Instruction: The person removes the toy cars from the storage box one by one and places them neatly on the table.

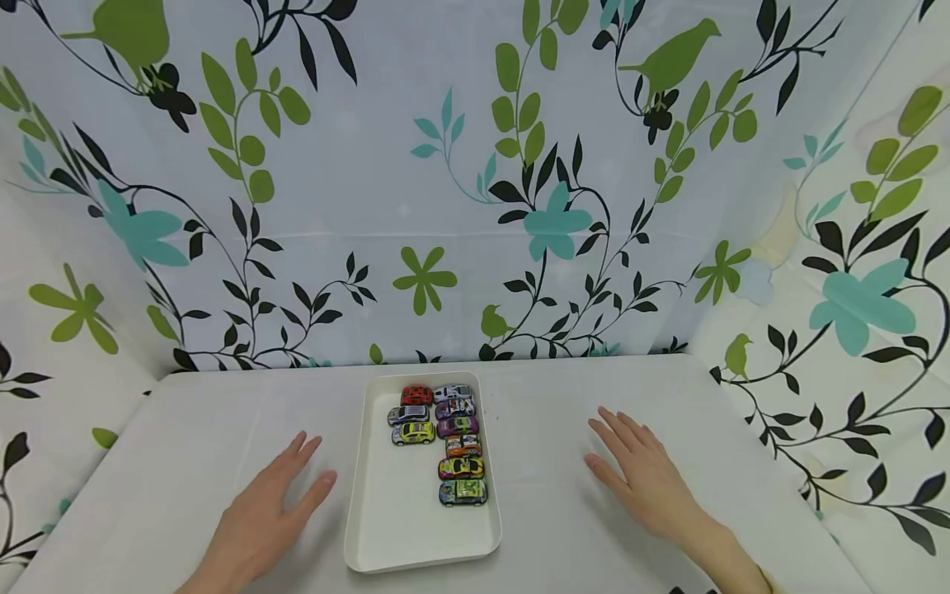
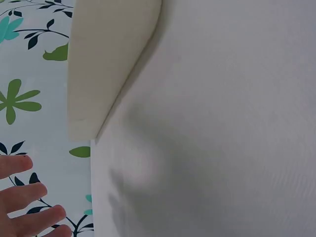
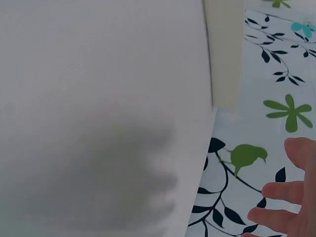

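A white rectangular tray (image 1: 401,528) stands on the table with several small toy cars in two columns. In the left column a red toy car (image 1: 416,396) is at the back and a yellow one (image 1: 413,433) at the front. The longer right column runs from a pale car (image 1: 452,393) down to a green and blue one (image 1: 463,492). My left hand (image 1: 267,511) hovers left of the tray, fingers spread and holding nothing. To the tray's right, my right hand (image 1: 641,478) is likewise spread and bare. Both wrist views show fingertips and shadows on the table.
The white table (image 1: 564,528) reaches to a cloth backdrop (image 1: 356,198) printed with leaves, birds and flowers, which also rises at both sides. In both wrist views the tray's outer wall (image 2: 108,59) appears near the upper part.
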{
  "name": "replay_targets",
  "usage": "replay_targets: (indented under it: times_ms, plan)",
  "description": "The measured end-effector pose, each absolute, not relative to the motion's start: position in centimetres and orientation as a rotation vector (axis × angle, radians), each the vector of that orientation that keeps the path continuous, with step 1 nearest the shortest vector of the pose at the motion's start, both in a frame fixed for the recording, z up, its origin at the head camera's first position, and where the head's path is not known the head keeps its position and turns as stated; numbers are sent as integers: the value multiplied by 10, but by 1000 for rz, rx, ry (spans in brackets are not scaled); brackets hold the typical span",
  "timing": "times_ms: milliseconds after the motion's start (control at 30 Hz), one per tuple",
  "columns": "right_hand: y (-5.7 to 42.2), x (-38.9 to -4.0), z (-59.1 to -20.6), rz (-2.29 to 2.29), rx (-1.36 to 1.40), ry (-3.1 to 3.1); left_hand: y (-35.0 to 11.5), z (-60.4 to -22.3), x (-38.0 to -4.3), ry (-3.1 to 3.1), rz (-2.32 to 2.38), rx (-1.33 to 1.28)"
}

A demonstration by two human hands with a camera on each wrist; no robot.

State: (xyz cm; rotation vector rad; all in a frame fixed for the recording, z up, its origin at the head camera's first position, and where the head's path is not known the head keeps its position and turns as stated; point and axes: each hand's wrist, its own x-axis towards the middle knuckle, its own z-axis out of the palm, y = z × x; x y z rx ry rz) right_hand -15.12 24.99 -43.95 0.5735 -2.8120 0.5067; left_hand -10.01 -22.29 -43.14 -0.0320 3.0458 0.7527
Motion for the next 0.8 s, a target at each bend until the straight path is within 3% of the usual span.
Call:
replay_targets:
  times_ms: [233,800]
  plan:
    - [221,-152,-437,568,657,-2743,-207,-431,-107,2790,1130,-168]
    - [151,-153,-436,754,745,-2746,-194,-463,-116,2371,1757,-153]
